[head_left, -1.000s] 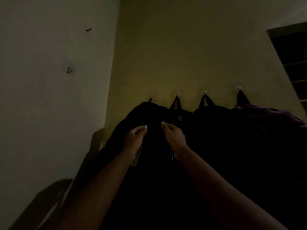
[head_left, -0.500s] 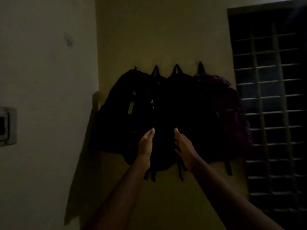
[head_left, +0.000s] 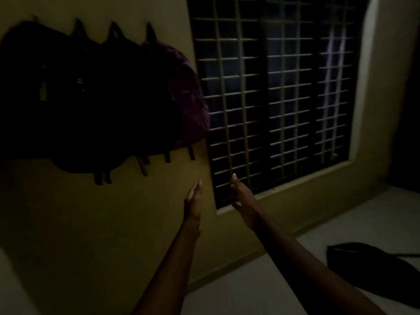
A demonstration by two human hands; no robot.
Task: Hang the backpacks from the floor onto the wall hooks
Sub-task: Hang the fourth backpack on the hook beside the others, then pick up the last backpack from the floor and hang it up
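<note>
Several dark backpacks (head_left: 95, 103) hang side by side from wall hooks at the upper left; the rightmost one is purple (head_left: 188, 96). Straps dangle below them. My left hand (head_left: 193, 201) and my right hand (head_left: 242, 196) are held out in front of me, below and to the right of the hanging packs, both empty with fingers straight. They touch nothing. A dark bag-like shape (head_left: 372, 269) lies on the pale floor at the lower right; the room is too dim to tell its details.
A large window with a metal grille (head_left: 272, 92) fills the wall right of the backpacks, above a low ledge (head_left: 295, 192). Pale floor (head_left: 261, 283) spreads at the lower right. A wall corner (head_left: 381, 87) rises at the far right.
My view has swung right and down, away from the hanging packs toward the window and floor. Both hands have left the backpacks and now hover empty in front of the wall.
</note>
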